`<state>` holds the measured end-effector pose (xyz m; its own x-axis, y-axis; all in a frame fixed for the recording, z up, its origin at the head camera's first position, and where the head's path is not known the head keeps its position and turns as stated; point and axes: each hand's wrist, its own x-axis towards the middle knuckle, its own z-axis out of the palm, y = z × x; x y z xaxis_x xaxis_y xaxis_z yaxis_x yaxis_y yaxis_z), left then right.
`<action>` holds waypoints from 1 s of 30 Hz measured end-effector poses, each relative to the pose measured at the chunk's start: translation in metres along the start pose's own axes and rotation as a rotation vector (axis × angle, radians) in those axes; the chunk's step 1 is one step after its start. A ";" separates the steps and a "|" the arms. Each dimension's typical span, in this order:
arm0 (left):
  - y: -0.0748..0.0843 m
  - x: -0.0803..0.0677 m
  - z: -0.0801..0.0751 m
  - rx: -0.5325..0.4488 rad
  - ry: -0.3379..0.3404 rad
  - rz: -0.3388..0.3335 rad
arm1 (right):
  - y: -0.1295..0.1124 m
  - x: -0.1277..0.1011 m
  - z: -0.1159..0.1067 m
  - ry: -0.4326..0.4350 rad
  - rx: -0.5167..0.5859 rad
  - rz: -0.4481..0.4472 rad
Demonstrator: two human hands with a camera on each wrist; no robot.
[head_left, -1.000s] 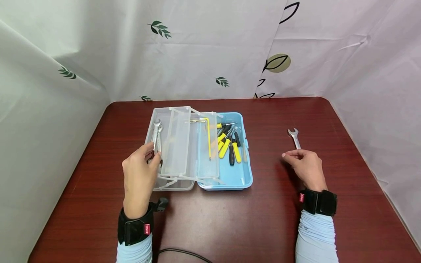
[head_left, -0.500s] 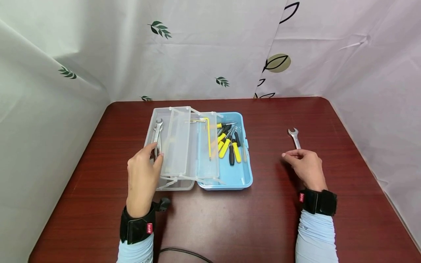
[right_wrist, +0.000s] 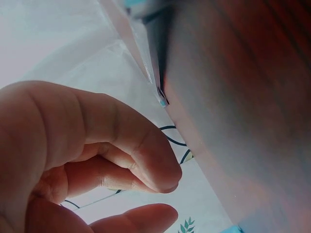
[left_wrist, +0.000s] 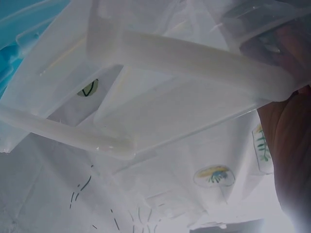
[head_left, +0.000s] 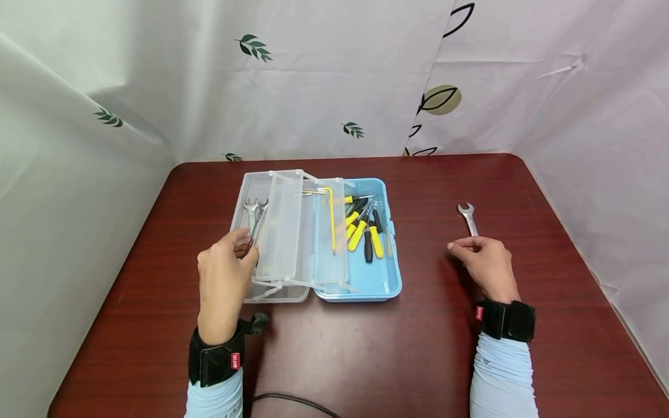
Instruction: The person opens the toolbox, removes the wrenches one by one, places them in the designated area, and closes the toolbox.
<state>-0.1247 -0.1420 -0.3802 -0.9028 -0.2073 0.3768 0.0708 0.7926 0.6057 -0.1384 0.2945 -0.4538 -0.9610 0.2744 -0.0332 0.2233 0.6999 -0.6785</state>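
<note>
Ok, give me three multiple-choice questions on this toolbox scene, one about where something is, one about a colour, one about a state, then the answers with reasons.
1. Where does the lone wrench lie?
A. in the blue base
B. on the table, just beyond the right hand
C. under the clear tray

2. What colour is the toolbox base?
A. red
B. blue
C. black

3. What is the left hand doing?
A. pinching the wrenches in the clear tray
B. lying flat on the table
C. gripping a screwdriver

Answers:
1 B: it lies on the bare red-brown table, its far end sticking out past the fingers of the right hand.
2 B: the tub holding the yellow-handled screwdrivers is light blue.
3 A: its fingertips close on the near ends of the wrenches in the clear tray.
</note>
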 end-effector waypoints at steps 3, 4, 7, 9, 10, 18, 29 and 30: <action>-0.001 0.000 0.000 0.001 0.029 -0.005 | -0.001 0.000 -0.001 -0.002 0.001 0.001; -0.001 0.000 0.000 -0.001 0.034 -0.006 | -0.001 0.000 -0.001 -0.002 0.000 0.002; -0.001 0.000 0.000 -0.013 0.046 -0.012 | -0.002 0.000 0.000 -0.001 0.003 0.004; -0.002 -0.001 0.000 -0.024 0.047 -0.013 | -0.002 0.000 0.000 0.001 0.005 0.006; -0.002 -0.001 0.001 -0.029 0.051 -0.012 | -0.002 0.000 0.000 0.001 0.007 0.008; -0.009 -0.001 0.003 -0.066 0.157 0.012 | -0.002 -0.001 0.000 0.011 0.025 0.020; -0.004 -0.002 0.005 -0.447 0.178 0.005 | -0.003 -0.003 0.000 0.024 0.101 -0.009; -0.002 -0.002 0.005 -0.494 0.169 0.007 | -0.003 -0.003 0.000 0.027 0.108 -0.011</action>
<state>-0.1254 -0.1405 -0.3861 -0.8236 -0.3247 0.4651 0.3051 0.4378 0.8457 -0.1361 0.2912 -0.4515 -0.9581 0.2863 -0.0067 0.1929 0.6280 -0.7539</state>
